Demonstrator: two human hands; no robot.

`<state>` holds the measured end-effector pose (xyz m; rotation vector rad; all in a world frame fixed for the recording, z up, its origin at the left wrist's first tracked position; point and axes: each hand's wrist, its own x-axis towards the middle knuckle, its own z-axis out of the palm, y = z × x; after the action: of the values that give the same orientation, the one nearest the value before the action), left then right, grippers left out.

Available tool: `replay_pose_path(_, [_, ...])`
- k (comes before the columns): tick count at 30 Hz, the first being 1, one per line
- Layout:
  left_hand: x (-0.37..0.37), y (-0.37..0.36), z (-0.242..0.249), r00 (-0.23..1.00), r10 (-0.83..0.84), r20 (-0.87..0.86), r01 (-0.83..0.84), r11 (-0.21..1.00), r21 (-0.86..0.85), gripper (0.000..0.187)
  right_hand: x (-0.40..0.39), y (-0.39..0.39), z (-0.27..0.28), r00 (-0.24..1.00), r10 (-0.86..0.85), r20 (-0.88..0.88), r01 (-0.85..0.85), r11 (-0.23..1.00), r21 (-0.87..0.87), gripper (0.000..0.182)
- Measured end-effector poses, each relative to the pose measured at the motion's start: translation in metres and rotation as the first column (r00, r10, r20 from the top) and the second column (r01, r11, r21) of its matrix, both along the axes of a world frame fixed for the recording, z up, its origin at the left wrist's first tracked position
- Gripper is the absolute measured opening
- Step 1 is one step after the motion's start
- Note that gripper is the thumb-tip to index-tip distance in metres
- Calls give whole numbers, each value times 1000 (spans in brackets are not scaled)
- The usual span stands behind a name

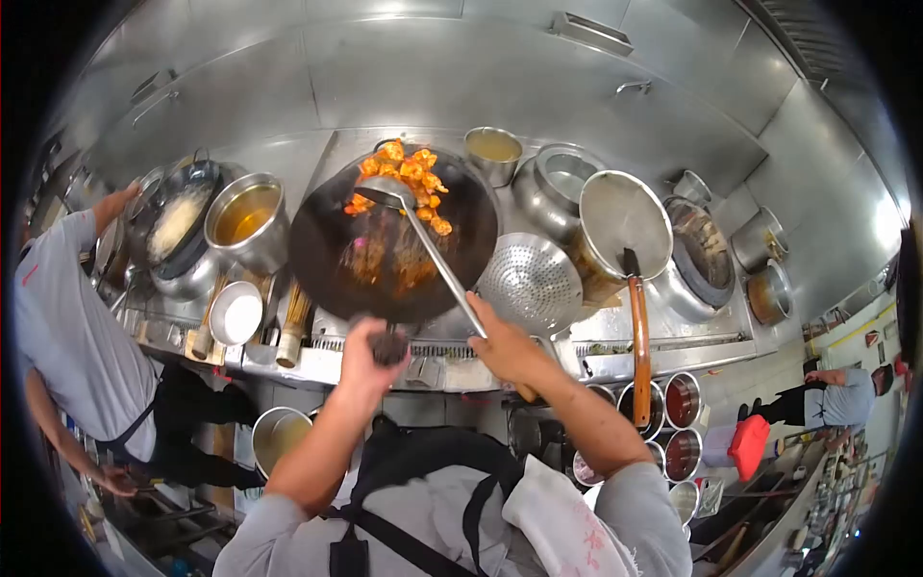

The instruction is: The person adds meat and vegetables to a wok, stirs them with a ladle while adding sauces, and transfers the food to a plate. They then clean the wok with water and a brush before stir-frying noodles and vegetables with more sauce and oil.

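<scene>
My left hand is closed round the dark handle at the near edge of a large black wok. In my right hand is the long shaft of a metal ladle. The ladle's bowl lies over the far part of the wok, against orange-red coated food pieces. Some of the pieces are heaped at the wok's far side. Nearer me, the wok's bottom has orange, oily streaks.
A perforated strainer and a wooden-handled sieve lie right of the wok. Left stands a pot of yellow liquid. A co-worker is at far left, another person at far right. Sauce containers sit below the counter.
</scene>
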<state>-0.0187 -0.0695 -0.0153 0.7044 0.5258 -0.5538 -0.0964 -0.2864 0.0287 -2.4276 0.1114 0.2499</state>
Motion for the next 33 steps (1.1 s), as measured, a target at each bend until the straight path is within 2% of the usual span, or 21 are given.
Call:
replay_pose_path(1, [27,-2,-14,998,-62,-3,62,997,-54,12,-6,-2,13,999,20,-39,-17,997,75,67])
replay_pose_path(3, [37,-6,6,998,-52,-47,51,998,-25,11,-14,-25,40,995,96,-11,-95,990,101,67])
replay_pose_path(5, [46,-5,12,996,-75,-37,74,997,-36,10,-24,-43,42,925,352,144,-367,924,102,65])
replay_pose_path(6, [47,-3,11,994,-106,-42,104,994,-44,9,-21,-47,42,921,362,144,-378,919,109,65])
replay_pose_path(8, [68,-14,-10,996,-92,0,92,993,-74,8,-15,-50,42,922,387,23,-387,922,7,66])
replay_pose_path(9, [77,-20,-22,996,-83,30,85,993,-78,9,-5,-44,45,922,387,24,-387,922,12,66])
replay_pose_path(11, [74,-19,-30,994,-78,80,83,995,-59,6,13,-24,52,969,164,-186,-194,969,-152,65])
replay_pose_path(13, [41,-9,-31,999,-42,9,43,993,-109,12,24,-21,35,979,133,-156,-160,972,-174,65])
replay_pose_path(15, [-6,21,-28,992,-115,58,118,991,-60,19,29,-16,25,995,86,-59,-96,972,-215,66])
replay_pose_path(16, [-3,18,-18,991,-116,67,121,991,-62,19,22,-16,27,993,117,2,-113,967,-229,66])
replay_pose_path(18, [-14,10,-11,997,-74,-4,74,997,-1,15,7,-16,35,990,134,-36,-139,974,-182,65])
replay_pose_path(19, [3,0,-6,999,-41,20,41,999,21,11,1,-16,40,988,148,-42,-152,978,-140,65])
replay_pose_path(21, [36,-6,-6,996,-84,-16,83,994,-73,7,-11,-31,49,976,217,17,-213,968,-130,64])
replay_pose_path(23, [43,-5,12,995,-98,-22,96,993,-75,7,-20,-41,53,914,387,119,-387,922,-19,66])
replay_pose_path(24, [41,-2,17,991,-120,-54,117,991,-58,8,-16,-41,52,913,391,117,-392,920,-15,66])
replay_pose_path(27, [69,-16,-8,997,-74,11,74,995,-59,8,-3,-37,49,949,287,-130,-306,936,-172,67])
replay_pose_path(28, [74,-17,-24,995,-71,71,76,995,-71,9,9,-31,44,960,196,-202,-228,962,-149,65])
replay_pose_path(30, [65,-13,-45,997,-64,52,69,992,-101,10,20,-16,44,976,110,-190,-147,971,-190,65])
replay_pose_path(31, [47,-6,-47,997,-62,54,66,994,-87,16,21,-13,41,983,59,-174,-93,976,-198,65])
replay_pose_path(33, [11,20,-52,981,-162,108,164,986,-15,24,21,-14,33,978,87,-192,-130,966,-224,66])
